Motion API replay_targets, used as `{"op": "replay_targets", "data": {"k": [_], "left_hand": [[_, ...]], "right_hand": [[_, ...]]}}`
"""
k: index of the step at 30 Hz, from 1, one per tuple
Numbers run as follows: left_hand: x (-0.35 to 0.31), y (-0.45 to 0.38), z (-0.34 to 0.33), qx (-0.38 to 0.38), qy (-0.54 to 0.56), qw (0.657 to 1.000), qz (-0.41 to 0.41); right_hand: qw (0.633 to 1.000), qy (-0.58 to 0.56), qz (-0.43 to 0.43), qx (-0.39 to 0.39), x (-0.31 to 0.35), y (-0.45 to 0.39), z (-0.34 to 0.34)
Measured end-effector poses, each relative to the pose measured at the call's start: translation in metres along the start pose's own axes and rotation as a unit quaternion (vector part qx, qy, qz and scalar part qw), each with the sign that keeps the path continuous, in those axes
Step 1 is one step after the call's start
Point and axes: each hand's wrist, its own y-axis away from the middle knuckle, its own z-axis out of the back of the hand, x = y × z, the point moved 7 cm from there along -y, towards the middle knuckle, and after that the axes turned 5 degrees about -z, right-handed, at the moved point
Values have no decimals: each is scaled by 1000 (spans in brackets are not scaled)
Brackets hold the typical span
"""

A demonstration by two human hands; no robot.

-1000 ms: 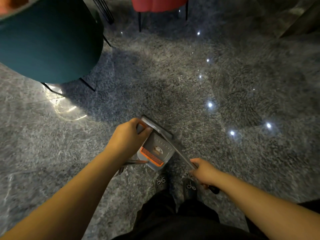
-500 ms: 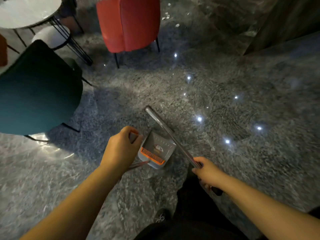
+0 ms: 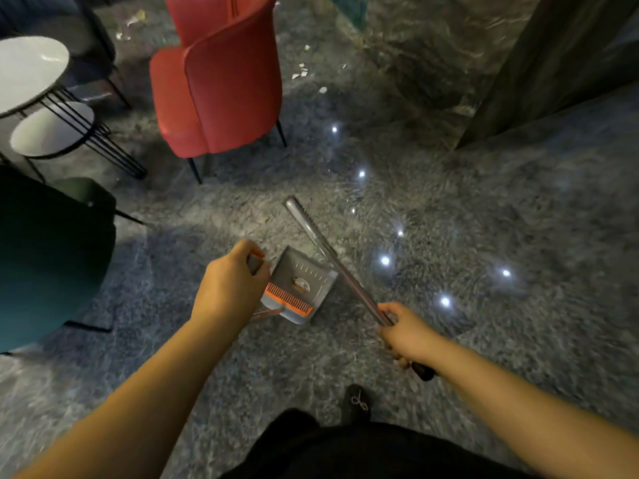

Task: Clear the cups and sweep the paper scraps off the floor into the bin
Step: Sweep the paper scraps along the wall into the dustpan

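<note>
Head view is showing one dustpan [image 3: 304, 288], one broom [image 3: 332, 261], two armchairs and two round tables. The left hand [image 3: 230, 285] is gripping the dustpan's upright handle, fingers curled tight round it, so the grey pan with its orange comb is hanging just beside the knuckles at their 3 o'clock; a small scrap is lying inside the pan. The right hand [image 3: 406, 331] is wrapping its fingers round the broom's metal pole near its black end, and the pole is running away from the fist toward 11 o'clock, crossing the pan's right edge, with the broom head at the far tip. White paper scraps [image 3: 304, 72] are lying on the floor at 12 o'clock, right of the red armchair [image 3: 221, 81], and a few more at 11 o'clock near the top left. The teal armchair [image 3: 48, 264] is sitting at 9 o'clock, the two white round tables [image 3: 27, 67] at 10 o'clock. Compared with half a second ago, the view is tilting up: the red armchair and the scraps are sitting lower in frame, while both grips are staying unchanged.
</note>
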Motion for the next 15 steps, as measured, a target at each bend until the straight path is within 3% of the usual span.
{"op": "replay_targets", "data": {"k": [15], "left_hand": [[-64, -229, -36, 32, 55, 998, -12]], "right_hand": [[996, -62, -14, -66, 135, -131, 124]]}}
